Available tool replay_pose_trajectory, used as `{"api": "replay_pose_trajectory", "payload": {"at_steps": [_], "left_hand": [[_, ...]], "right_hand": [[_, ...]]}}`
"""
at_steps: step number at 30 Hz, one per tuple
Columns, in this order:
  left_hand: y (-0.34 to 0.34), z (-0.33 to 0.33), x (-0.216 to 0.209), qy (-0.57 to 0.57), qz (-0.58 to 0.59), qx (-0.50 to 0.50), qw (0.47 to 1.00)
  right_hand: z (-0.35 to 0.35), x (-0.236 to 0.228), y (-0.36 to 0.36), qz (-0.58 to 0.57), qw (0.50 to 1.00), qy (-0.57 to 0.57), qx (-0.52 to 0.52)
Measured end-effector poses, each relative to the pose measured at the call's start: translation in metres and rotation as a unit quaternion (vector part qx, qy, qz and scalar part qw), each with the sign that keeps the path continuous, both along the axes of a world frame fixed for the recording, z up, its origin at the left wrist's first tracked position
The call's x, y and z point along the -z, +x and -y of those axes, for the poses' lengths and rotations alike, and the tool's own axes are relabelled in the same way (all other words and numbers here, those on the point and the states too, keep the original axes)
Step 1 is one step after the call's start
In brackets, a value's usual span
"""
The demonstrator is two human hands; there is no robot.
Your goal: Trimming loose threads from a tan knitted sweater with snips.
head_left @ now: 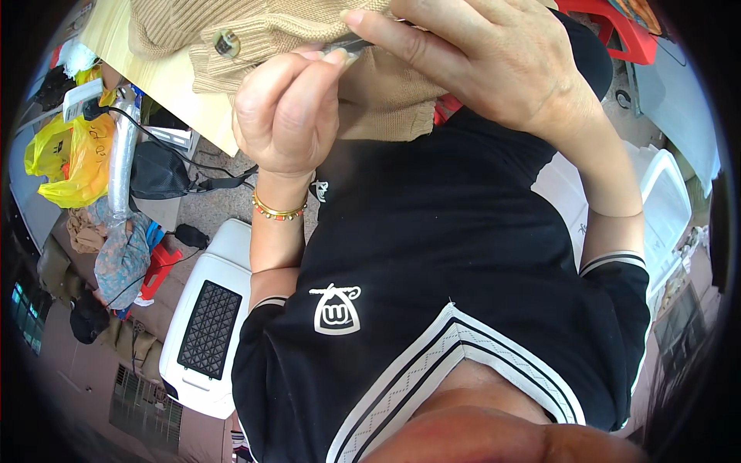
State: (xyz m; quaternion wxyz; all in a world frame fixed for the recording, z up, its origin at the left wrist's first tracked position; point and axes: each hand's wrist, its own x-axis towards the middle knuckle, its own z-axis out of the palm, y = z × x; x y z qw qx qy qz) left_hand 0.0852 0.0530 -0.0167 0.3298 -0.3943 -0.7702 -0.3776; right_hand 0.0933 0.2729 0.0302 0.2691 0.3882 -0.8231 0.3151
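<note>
A tan ribbed knit garment lies over the table edge and hangs toward my lap. A round button shows on its folded band, left of my hands. My left hand is closed in a pinch at the knit, its fingertips on something too small to make out. Above the garment, my right hand reaches in with its thumb toward the left fingertips. A thin grey, shiny piece shows between the two hands; its kind is unclear. The right hand's other fingers are partly cut off by the upper edge.
The pale wooden table is at the upper left. Beside it are a yellow plastic bag, a black pouch and a cable. A white bin stands at my left, a clear plastic box at my right. A red stool is at the upper right.
</note>
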Motion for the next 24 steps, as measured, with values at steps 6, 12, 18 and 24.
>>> {"api": "replay_pose_trajectory", "payload": {"at_steps": [6, 12, 18, 24], "left_hand": [[0.002, -0.002, 0.002, 0.033, 0.025, -0.016, 0.999], [-0.006, -0.004, 0.003, 0.154, 0.205, 0.003, 0.967], [-0.009, -0.013, 0.002, 0.205, 0.243, 0.026, 0.948], [-0.016, -0.020, 0.003, 0.177, 0.232, 0.028, 0.956]], "right_hand": [[0.000, 0.003, -0.001, -0.003, 0.999, 0.027, 0.027], [0.001, -0.005, 0.003, -0.004, 0.999, -0.038, 0.010], [-0.012, -0.015, 0.003, 0.130, 0.979, 0.143, 0.071], [-0.014, -0.026, 0.003, 0.073, 0.975, 0.190, 0.088]]}}
